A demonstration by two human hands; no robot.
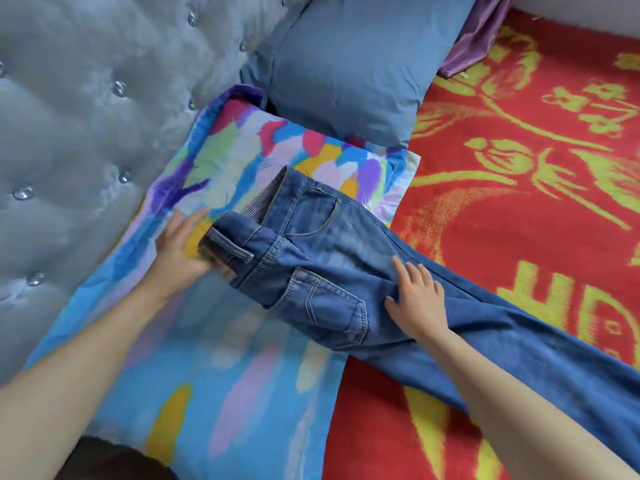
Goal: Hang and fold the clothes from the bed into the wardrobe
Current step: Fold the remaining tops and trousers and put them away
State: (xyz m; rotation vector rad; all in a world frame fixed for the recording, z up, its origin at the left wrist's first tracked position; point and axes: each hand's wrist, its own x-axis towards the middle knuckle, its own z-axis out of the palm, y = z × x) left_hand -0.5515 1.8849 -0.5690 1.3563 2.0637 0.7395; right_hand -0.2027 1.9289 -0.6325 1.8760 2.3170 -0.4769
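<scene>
A pair of blue jeans (332,244) lies across the bed, waist on a colourful feather-print pillow (235,161), legs running off to the lower right over the red blanket. My left hand (180,244) holds the waistband at its left end, fingers tucked under the denim. My right hand (417,299) rests flat on the seat of the jeans beside a back pocket, fingers spread.
A grey tufted headboard (76,126) fills the left. A blue pillow (349,60) leans at the top, with purple cloth (478,39) behind it. The red blanket with yellow-green pattern (536,168) covers the right. A dark item (114,462) shows at the bottom left.
</scene>
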